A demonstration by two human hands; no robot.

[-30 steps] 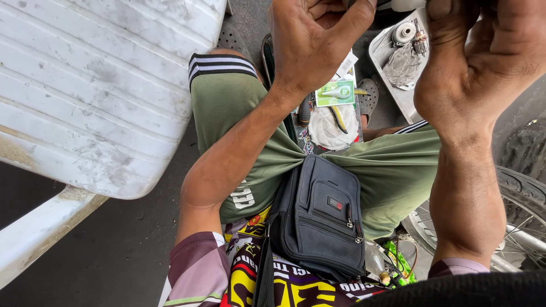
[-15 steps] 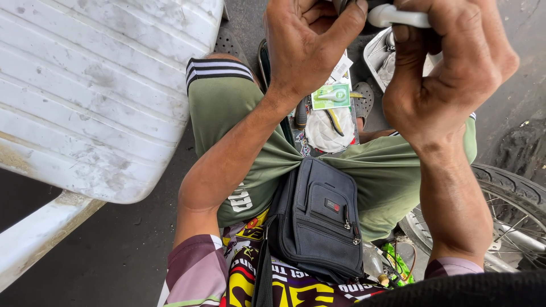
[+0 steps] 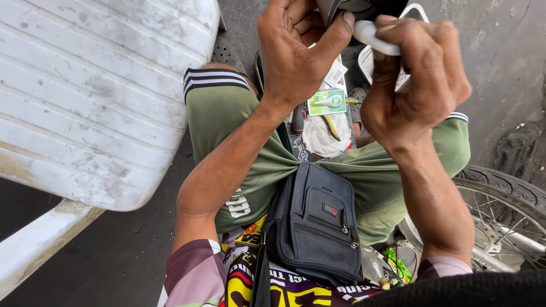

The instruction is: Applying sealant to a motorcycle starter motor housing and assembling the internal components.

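Note:
Both hands are raised close to the camera at the top of the view. My right hand (image 3: pixel 418 79) grips a small curved white plastic piece (image 3: pixel 369 37) between thumb and fingers. My left hand (image 3: pixel 296 48) holds a dark part (image 3: pixel 341 8) at the top edge, its thumb tip touching the white piece. Most of the dark part is hidden by the fingers. Below the hands are my green shorts (image 3: pixel 227 119) and a black waist pouch (image 3: pixel 315 224).
A worn white plastic chair (image 3: pixel 96 91) fills the left. Between my knees lie a green packaged item (image 3: pixel 327 102) and a round white lid (image 3: pixel 324 136) among small tools. A motorcycle wheel (image 3: pixel 506 210) stands at right on dark pavement.
Both hands have dropped lower into view and drawn together. The right hand, earlier apart from the left, now holds the white piece against the left thumb.

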